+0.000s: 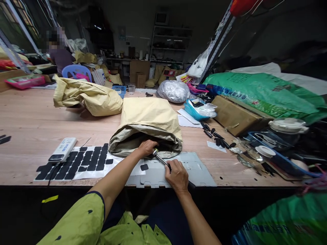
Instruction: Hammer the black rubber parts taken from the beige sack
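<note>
My right hand point(177, 175) is closed around the dark end of a slim metal rod point(162, 160), whose shiny tip points up and left. My left hand point(148, 148) is at the mouth of a cream woven sack point(150, 112), its fingers curled beside the rod's yellowish tip; what they pinch is hidden. The sack lies flat with its rolled-back opening toward me, and its inside is dark. Under my hands is a grey sheet point(189, 166). To the left, a white sheet of black rounded stickers point(89, 160) has one loose black sticker point(144, 167) near it.
A white device point(62, 149) with a cable rests on the stickers. A second cream sack point(94, 97) lies behind left. On the right are black parts point(219, 139), a cardboard box point(237, 114), a blue tray point(195, 110) and a green sack point(265, 90). Another person point(60, 56) sits far left.
</note>
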Demonstrator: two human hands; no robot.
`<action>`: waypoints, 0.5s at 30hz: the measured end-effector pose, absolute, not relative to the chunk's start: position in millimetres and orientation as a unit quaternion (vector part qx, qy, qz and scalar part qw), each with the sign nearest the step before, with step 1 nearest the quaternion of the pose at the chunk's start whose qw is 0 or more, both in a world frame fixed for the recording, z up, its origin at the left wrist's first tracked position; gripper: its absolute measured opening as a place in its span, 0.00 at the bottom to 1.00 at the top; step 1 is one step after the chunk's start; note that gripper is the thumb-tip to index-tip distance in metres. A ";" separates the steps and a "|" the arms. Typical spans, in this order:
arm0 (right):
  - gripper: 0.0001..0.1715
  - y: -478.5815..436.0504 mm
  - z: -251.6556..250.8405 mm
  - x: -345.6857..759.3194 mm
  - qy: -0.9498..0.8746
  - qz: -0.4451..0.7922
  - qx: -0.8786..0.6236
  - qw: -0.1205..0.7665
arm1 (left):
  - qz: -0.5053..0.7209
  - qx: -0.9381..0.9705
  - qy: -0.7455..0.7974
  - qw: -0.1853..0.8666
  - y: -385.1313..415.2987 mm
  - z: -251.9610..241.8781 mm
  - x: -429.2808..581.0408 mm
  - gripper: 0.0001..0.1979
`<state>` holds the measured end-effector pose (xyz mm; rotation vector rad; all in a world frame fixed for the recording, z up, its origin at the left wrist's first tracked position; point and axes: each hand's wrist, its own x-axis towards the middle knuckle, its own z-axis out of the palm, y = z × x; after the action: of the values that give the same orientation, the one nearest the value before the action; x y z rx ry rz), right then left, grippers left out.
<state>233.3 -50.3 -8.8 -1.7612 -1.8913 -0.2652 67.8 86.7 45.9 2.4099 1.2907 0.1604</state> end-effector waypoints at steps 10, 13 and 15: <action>0.06 -49.9 -8.0 233.5 -0.711 -0.082 -0.648 0.259 | 0.333 0.774 0.499 0.204 -3.1 32.5 -10.4 0.13; 0.08 -47.0 -7.8 235.0 -0.709 -0.082 -0.653 0.253 | 0.291 0.775 0.518 0.217 -28.5 16.4 -22.7 0.13; 0.09 -46.8 -6.2 235.3 -0.707 -0.063 -0.657 0.253 | 0.265 0.780 0.528 0.208 -33.1 10.8 -20.6 0.14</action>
<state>235.3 -46.8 -6.2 -1.7867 -1.9218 -0.1721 -20.6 -33.1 10.8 2.1703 1.4685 0.7386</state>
